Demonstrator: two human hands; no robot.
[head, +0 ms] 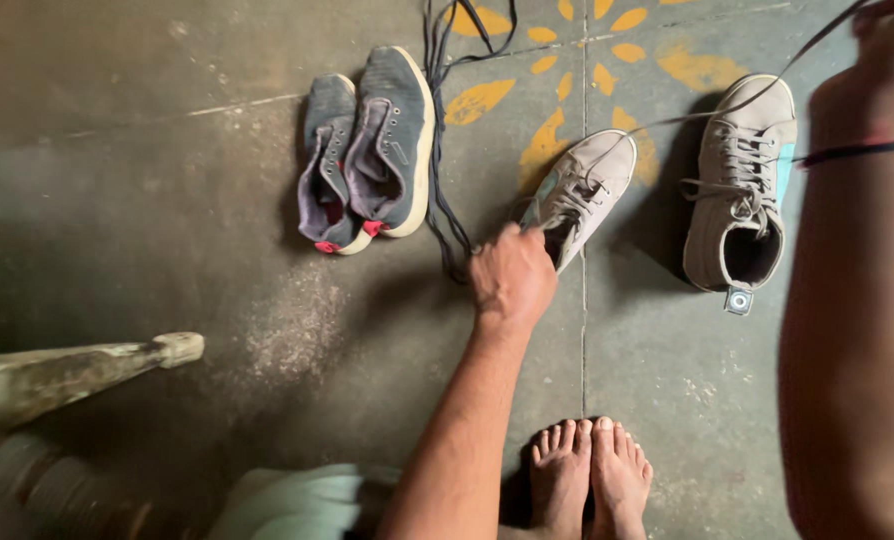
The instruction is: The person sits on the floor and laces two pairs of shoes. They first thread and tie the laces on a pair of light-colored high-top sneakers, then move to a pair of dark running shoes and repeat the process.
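Note:
My left hand [512, 275] grips the heel end of a beige sneaker [592, 180] that lies tilted on the concrete floor. A thin dark lace [727, 108] runs taut from this shoe's eyelets up to the top right. My right hand [892, 40] is raised there, close to the camera and blurred, and pinches the lace. Thread bands circle that wrist. The second beige sneaker [737, 190] stands upright just right of the first, laced, with no hand on it.
A pair of dark grey sneakers [367, 150] lies to the left, with loose dark laces [437, 120] beside them. A yellow flower pattern [567, 60] is painted on the floor. My bare feet [587, 475] are below. A worn wooden leg [67, 375] juts in at left.

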